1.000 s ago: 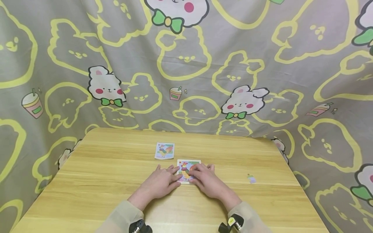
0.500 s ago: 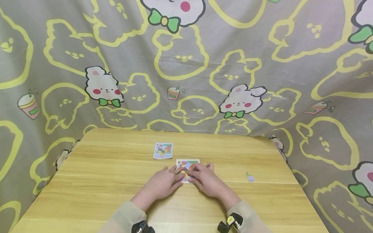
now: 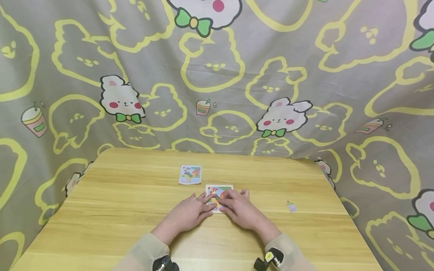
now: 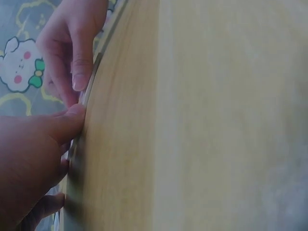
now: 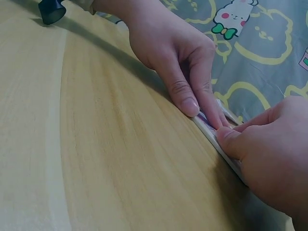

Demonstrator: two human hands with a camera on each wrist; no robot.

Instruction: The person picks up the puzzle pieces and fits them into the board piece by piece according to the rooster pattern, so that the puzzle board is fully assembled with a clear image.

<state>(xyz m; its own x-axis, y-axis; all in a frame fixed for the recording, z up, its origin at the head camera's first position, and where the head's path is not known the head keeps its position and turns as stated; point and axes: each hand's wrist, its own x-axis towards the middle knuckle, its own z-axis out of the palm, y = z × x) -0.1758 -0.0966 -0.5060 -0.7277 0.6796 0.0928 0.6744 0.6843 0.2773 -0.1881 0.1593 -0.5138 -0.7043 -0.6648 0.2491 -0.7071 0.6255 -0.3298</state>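
Note:
A square picture board (image 3: 215, 190) showing a colourful rooster lies on the table between my hands. My left hand (image 3: 189, 213) rests its fairly straight fingers on the board's left side. From the other side, my right hand (image 3: 242, 212) touches the picture with its index finger, the thumb near the lower edge. Both hands cover much of the rooster. In the right wrist view, the right thumb (image 5: 228, 136) lies at the board's near edge, close to the left fingertips. No separate piece shows between either hand's fingers. A small green and lilac piece (image 3: 291, 206) lies apart to the right.
Behind the board, to the left, lies a paper sheet (image 3: 190, 174) with a similar, paler rooster. The wooden table (image 3: 118, 203) reaches back to a grey curtain (image 3: 230, 101) with rabbit outlines. Black wrist mounts (image 3: 268, 260) sit on the sleeves.
Over the last second my left hand's fingers have slid slightly right, further over the picture. The right hand stays almost still, and the sheet and small piece lie unmoved.

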